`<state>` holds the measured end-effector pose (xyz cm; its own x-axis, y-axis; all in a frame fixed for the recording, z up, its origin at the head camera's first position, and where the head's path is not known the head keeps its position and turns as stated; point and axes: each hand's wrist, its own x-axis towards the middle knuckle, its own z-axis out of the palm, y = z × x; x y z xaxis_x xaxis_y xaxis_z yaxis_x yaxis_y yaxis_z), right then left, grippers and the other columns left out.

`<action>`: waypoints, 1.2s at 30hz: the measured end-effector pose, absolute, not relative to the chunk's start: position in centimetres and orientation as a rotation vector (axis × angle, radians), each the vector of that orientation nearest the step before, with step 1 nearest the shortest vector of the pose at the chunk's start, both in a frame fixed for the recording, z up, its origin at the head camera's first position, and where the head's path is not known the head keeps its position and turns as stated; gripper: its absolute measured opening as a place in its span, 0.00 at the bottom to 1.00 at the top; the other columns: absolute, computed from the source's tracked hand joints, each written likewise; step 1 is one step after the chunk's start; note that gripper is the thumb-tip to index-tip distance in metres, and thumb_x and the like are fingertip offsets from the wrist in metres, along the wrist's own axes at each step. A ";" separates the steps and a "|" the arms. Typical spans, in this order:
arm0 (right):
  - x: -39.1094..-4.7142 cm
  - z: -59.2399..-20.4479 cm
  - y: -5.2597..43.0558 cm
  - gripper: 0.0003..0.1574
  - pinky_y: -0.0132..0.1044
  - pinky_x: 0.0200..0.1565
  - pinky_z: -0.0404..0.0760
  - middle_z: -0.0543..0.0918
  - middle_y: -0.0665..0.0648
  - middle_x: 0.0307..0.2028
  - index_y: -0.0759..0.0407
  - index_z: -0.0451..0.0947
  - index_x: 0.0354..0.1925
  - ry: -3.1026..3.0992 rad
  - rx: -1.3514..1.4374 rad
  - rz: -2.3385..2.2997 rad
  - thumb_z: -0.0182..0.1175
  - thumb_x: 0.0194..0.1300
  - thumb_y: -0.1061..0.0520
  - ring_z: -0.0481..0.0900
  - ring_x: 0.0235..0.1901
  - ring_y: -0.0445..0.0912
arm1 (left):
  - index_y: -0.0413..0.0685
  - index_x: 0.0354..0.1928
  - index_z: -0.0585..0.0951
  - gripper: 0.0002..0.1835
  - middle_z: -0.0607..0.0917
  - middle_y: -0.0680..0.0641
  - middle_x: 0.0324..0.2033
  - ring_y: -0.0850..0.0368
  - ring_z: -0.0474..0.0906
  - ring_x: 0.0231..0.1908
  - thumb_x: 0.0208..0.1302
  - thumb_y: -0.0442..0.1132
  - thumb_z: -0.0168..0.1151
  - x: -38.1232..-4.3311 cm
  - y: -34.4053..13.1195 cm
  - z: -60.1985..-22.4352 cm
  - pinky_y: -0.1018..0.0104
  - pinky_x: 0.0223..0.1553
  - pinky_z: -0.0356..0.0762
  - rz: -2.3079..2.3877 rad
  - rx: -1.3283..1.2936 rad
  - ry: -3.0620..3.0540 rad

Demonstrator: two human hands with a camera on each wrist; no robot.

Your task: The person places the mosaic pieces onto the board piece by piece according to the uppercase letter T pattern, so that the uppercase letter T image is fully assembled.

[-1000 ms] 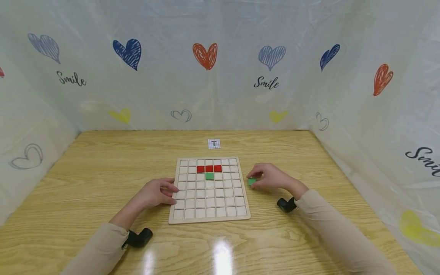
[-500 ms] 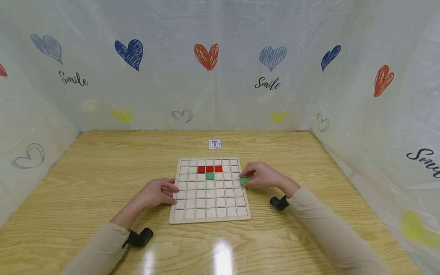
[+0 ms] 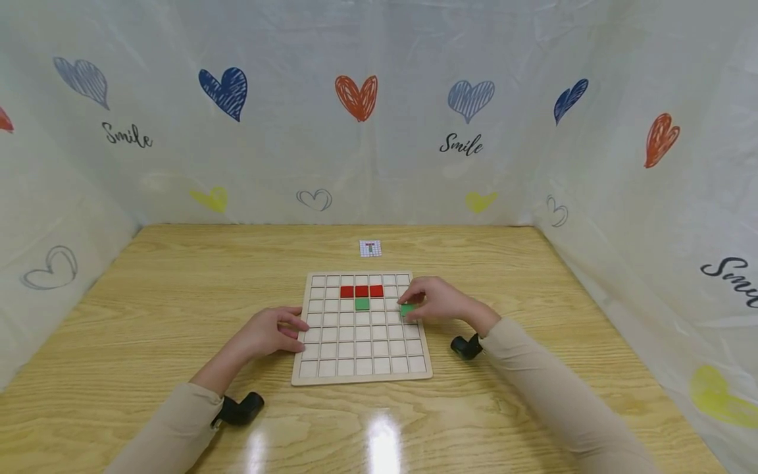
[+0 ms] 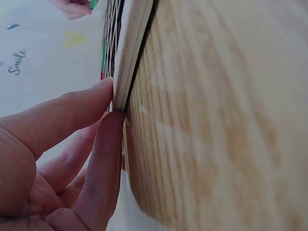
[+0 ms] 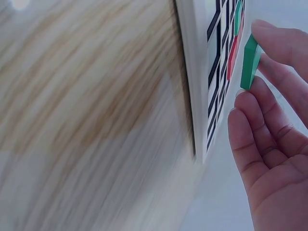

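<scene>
In the head view, my right hand [image 3: 441,299] pinches a green square tile [image 3: 407,309] over the right side of the wooden grid board [image 3: 361,380]. The right wrist view shows this tile [image 5: 249,62] tilted between thumb and fingertips, apart from the board. My left hand [image 3: 266,332] rests its fingertips on the board's left edge. Close up in the left wrist view, fingertips [image 4: 107,86] touch the rim, and another finger lies against its side. Three red tiles [image 3: 362,291] form a row on the grid, with one green tile [image 3: 362,303] below the middle one.
A small printed card [image 3: 370,248] with a T-shaped pattern lies behind the board on the wooden table [image 3: 177,283]. White sheeting [image 3: 403,164] with hearts and "Smile" lettering encloses the back and sides. A black wrist camera [image 3: 239,409] is worn on each arm.
My right hand has carried the green tile leftward, from beside the board to over its right columns. The left hand has stayed at the board's left edge.
</scene>
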<state>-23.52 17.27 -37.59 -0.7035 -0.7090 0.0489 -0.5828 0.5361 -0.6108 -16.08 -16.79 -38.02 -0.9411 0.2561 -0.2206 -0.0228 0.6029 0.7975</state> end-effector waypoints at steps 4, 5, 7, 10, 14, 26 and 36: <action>-23.6 -37.6 16.6 0.15 0.33 0.39 0.76 0.78 0.47 0.32 0.61 0.84 0.39 2.552 -1.124 -0.909 0.71 0.51 0.59 0.74 0.33 0.40 | 0.36 0.41 0.83 0.17 0.65 0.34 0.63 0.49 0.79 0.42 0.46 0.32 0.74 -16.1 -16.8 -38.0 0.62 0.40 0.78 1.257 0.190 2.526; -23.6 -37.6 16.4 0.15 0.33 0.39 0.76 0.78 0.47 0.32 0.61 0.84 0.39 2.543 -1.136 -0.916 0.71 0.51 0.59 0.74 0.33 0.40 | 0.36 0.41 0.83 0.17 0.64 0.34 0.63 0.49 0.79 0.42 0.46 0.32 0.74 -16.1 -16.8 -38.0 0.62 0.40 0.78 1.254 0.187 2.527; -23.7 -37.6 15.9 0.15 0.32 0.38 0.76 0.78 0.48 0.32 0.61 0.84 0.39 2.528 -1.154 -0.923 0.71 0.51 0.59 0.74 0.33 0.40 | 0.36 0.41 0.83 0.17 0.64 0.34 0.63 0.49 0.78 0.42 0.46 0.32 0.73 -16.1 -16.8 -38.0 0.62 0.40 0.78 1.249 0.178 2.531; -23.9 -37.7 15.4 0.15 0.32 0.38 0.76 0.78 0.48 0.31 0.61 0.84 0.39 2.508 -1.169 -0.932 0.71 0.51 0.58 0.73 0.33 0.40 | 0.37 0.41 0.83 0.16 0.65 0.35 0.64 0.50 0.78 0.42 0.47 0.32 0.73 -16.1 -16.8 -38.1 0.62 0.40 0.78 1.242 0.162 2.533; -24.0 -37.6 14.7 0.16 0.32 0.39 0.75 0.78 0.48 0.32 0.60 0.84 0.39 2.498 -1.172 -0.928 0.71 0.51 0.58 0.73 0.33 0.40 | 0.37 0.41 0.83 0.16 0.65 0.34 0.63 0.50 0.79 0.42 0.47 0.31 0.72 -16.1 -16.8 -38.0 0.61 0.41 0.78 1.243 0.174 2.537; -24.2 -37.7 12.8 0.16 0.30 0.39 0.75 0.79 0.49 0.32 0.60 0.84 0.40 2.467 -1.203 -0.915 0.71 0.51 0.58 0.74 0.33 0.40 | 0.36 0.41 0.83 0.17 0.64 0.33 0.63 0.49 0.79 0.42 0.47 0.31 0.73 -15.9 -16.7 -37.8 0.61 0.40 0.78 1.252 0.191 2.530; -24.2 -37.7 11.2 0.14 0.29 0.38 0.75 0.78 0.48 0.31 0.61 0.84 0.39 2.455 -1.246 -0.896 0.71 0.52 0.58 0.73 0.32 0.38 | 0.36 0.41 0.83 0.16 0.65 0.33 0.63 0.49 0.79 0.42 0.47 0.31 0.73 -16.0 -16.7 -37.8 0.62 0.40 0.78 1.258 0.199 2.530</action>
